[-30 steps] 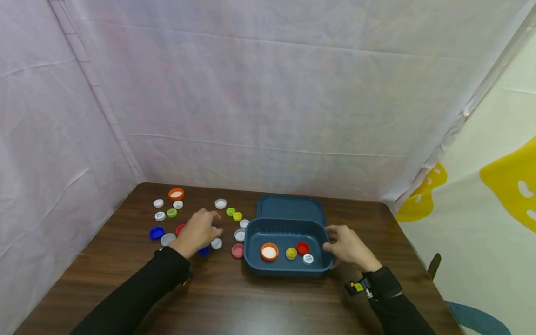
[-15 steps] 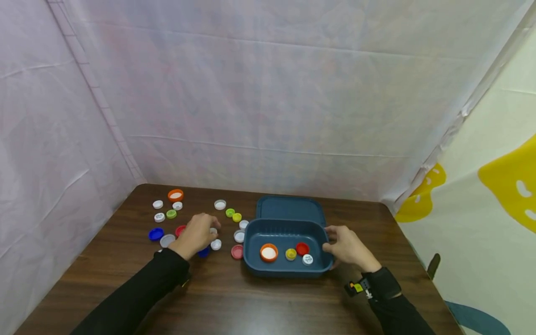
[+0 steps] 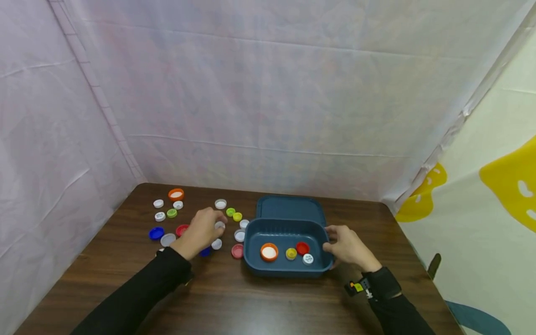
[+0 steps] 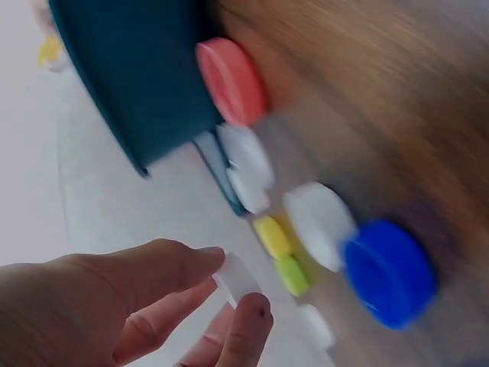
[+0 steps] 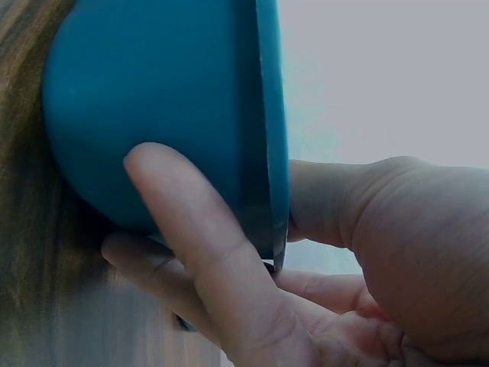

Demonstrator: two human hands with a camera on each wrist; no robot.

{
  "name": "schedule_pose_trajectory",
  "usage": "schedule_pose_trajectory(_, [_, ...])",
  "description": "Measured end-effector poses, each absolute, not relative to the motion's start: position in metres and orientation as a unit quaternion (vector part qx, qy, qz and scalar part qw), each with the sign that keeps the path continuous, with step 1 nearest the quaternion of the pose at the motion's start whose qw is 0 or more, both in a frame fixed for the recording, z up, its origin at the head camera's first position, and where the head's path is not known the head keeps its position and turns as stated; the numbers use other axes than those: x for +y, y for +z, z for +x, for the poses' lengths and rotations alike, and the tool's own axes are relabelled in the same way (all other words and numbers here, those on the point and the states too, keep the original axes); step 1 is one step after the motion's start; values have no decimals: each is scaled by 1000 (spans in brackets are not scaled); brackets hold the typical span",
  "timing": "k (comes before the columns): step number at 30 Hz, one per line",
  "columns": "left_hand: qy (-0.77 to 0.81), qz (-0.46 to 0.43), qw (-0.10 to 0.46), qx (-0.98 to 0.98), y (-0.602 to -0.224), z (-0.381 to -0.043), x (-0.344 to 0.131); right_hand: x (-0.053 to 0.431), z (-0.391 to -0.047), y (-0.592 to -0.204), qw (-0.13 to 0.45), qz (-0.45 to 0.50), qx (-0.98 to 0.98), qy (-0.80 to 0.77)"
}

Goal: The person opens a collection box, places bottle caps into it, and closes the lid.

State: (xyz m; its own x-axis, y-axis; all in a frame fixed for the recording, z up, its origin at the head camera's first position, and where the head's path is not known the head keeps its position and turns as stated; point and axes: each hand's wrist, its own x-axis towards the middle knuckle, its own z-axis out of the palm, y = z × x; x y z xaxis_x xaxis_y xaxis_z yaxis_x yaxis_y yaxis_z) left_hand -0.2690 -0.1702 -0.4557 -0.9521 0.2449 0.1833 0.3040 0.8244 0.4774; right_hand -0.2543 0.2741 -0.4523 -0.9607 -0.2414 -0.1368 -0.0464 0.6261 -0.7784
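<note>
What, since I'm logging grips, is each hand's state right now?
Left hand: closed, pinching a white bottle cap.
Right hand: closed, gripping the blue plastic box by its side wall.

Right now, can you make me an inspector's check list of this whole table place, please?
Surface: dark wood-grain tabletop.
Job's things: blue-grey plastic box holding an orange cap, yellow cap, red cap and marked white cap; flat matching lid behind it; loose bottle caps left of it.
Clutter: nothing seen.
Left fingers: pinch a pale white cap.
Right fingers: hold the box's right end, thumb over the rim.
Cables: nothing seen.
Surroundings: pale cloth sheet behind; yellow shapes on the right-hand sheet.
</note>
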Motion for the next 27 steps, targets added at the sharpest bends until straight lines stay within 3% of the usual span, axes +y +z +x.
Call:
schedule_pose_trajectory(7, [-262,-166,76,-948,-432,-252,-133,274,-254,-452,113,-87,894,-424])
schedule_pose_trajectory(14, [-296,-185,50,-936,-425,-237,-100,274,-254,-452,111,-91,895,-423])
schedule_pose_trajectory(20, [-285,-261,46,-921,-430,-225,-78,274,-254,-452,110,-85,898,-418])
schedule_pose_trajectory(27, [-283,-336,-5,-899,-442,-220,-66,273,-254,-452,113,-78,898,-417])
